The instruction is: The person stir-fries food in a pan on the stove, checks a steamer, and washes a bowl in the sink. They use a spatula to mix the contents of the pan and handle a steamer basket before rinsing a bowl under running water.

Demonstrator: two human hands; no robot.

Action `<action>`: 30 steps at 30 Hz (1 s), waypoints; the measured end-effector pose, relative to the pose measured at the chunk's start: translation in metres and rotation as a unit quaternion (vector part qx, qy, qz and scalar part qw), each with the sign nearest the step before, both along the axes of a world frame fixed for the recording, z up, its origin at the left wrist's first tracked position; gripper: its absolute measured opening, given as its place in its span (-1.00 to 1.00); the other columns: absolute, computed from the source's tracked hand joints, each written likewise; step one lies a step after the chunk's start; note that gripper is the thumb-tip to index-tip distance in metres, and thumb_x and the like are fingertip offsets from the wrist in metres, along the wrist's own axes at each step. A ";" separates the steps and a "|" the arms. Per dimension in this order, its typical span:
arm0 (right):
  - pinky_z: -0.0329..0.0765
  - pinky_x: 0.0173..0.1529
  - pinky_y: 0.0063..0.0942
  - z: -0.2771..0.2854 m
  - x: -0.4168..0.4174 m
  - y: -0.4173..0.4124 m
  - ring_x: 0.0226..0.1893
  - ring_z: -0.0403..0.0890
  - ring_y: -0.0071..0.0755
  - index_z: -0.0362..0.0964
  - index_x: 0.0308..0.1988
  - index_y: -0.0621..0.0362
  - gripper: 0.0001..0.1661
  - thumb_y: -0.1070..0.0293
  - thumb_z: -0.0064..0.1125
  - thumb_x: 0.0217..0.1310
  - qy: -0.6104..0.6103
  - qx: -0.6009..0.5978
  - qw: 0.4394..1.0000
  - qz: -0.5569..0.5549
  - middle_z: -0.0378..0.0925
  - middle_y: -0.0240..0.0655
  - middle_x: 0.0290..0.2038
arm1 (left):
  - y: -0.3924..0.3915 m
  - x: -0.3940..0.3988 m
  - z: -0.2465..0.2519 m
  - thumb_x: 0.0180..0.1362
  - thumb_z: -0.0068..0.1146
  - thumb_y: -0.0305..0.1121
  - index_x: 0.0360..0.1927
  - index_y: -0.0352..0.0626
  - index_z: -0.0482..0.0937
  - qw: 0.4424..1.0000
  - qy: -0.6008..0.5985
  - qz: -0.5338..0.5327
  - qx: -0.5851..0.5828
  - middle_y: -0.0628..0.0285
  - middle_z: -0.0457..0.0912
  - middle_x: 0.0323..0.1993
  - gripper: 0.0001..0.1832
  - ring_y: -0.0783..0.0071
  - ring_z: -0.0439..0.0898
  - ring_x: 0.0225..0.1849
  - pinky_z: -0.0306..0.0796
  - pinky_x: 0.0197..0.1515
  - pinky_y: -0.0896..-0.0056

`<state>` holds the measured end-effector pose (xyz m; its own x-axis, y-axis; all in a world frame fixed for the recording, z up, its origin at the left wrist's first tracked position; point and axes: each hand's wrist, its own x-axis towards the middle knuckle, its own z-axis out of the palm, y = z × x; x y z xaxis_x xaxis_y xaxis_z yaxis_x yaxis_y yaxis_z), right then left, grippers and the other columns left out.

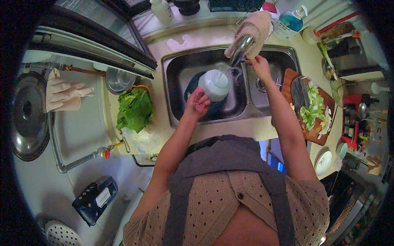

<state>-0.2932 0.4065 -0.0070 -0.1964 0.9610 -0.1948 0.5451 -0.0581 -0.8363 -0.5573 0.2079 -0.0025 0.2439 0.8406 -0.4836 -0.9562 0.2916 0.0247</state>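
My left hand (pixel 198 103) grips the rim of a whitish bowl (pixel 212 84), tilted over the left basin of the steel double sink (pixel 178 67). Beneath the bowl, a dark bluish round vessel (pixel 192 84) shows only in part. My right hand (pixel 261 69) reaches over the divider, its fingertips beside the chrome faucet (pixel 243 49); whether they touch it is unclear. Blurred streaks like running water fall below the spout. A beige towel (pixel 254 29) is draped over the faucet's base.
Right of the sink, a wooden cutting board (pixel 317 135) holds a cleaver (pixel 300 92) and chopped cabbage (pixel 314 104). Leafy greens (pixel 135 107) sit left, by a clear bowl (pixel 120 80). A soap pump bottle (pixel 289 23) stands behind the sink. Rubber gloves (pixel 64 92) hang at the left wall.
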 end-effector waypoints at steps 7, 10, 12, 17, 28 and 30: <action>0.46 -0.22 -0.47 0.045 -0.034 -0.071 -0.24 0.54 -0.50 0.37 -0.04 0.12 -0.55 0.10 0.13 0.16 0.304 -0.303 0.902 -0.055 0.55 -0.41 -0.25 | -0.005 0.014 0.032 0.30 -0.15 -0.21 -0.21 -0.03 0.44 0.988 -0.096 -0.006 0.122 0.45 0.37 -0.57 -0.82 0.68 0.19 -0.73 0.08 -0.66 0.57; 0.49 -0.07 -0.44 0.043 -0.022 -0.106 -0.18 0.56 -0.48 0.37 -0.05 0.12 -0.61 0.18 0.15 0.17 0.515 -0.377 0.770 0.003 0.55 -0.37 -0.17 | 0.006 0.016 0.039 0.29 -0.12 -0.17 -0.16 -0.04 0.41 0.988 0.002 -0.097 0.120 0.45 0.39 -0.55 -0.79 0.69 0.20 -0.73 0.17 -0.62 0.59; 0.49 -0.06 -0.45 0.068 -0.013 -0.127 -0.16 0.56 -0.45 0.35 -0.04 0.14 -0.63 0.27 0.15 0.17 0.538 -0.301 0.787 0.008 0.55 -0.36 -0.17 | 0.016 0.021 0.040 0.28 -0.09 -0.16 -0.17 -0.06 0.43 0.973 0.144 -0.149 0.101 0.43 0.44 -0.51 -0.77 0.67 0.28 -0.68 0.27 -0.55 0.58; 0.46 -0.19 -0.43 0.118 0.017 -0.154 -0.22 0.53 -0.49 0.46 -0.26 0.15 -0.84 0.45 0.19 0.07 0.156 -0.028 0.976 0.151 0.55 -0.43 -0.26 | 0.028 0.055 0.048 0.24 0.00 -0.23 -0.19 -0.12 0.49 0.914 0.382 -0.107 0.087 0.35 0.53 -0.43 -0.79 0.58 0.49 -0.49 0.42 -0.37 0.54; 0.16 0.10 -0.18 0.122 0.100 -0.165 -0.13 0.49 -0.38 0.48 -0.46 -0.01 -0.86 0.42 0.24 -0.19 -0.204 0.431 0.870 0.125 0.55 -0.51 -0.49 | 0.103 0.162 0.158 0.03 0.09 -0.56 -0.31 -0.11 0.57 0.380 0.775 0.174 0.473 0.15 0.49 -0.36 -0.85 0.23 0.48 -0.29 0.37 -0.24 0.31; 0.16 0.10 -0.19 0.114 0.108 -0.165 -0.14 0.49 -0.38 0.48 -0.46 -0.01 -0.84 0.43 0.24 -0.22 -0.202 0.431 0.872 0.118 0.54 -0.51 -0.49 | 0.147 0.174 0.167 0.01 0.05 -0.54 -0.35 -0.11 0.56 0.275 0.810 0.184 0.484 0.13 0.51 -0.32 -0.87 0.17 0.47 -0.20 0.37 -0.17 0.23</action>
<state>-0.1852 0.2410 0.1075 -0.4902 0.7273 0.4804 0.7171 0.6498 -0.2520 -0.3828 0.3546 0.1640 0.1793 0.5909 0.7866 0.5786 -0.7100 0.4014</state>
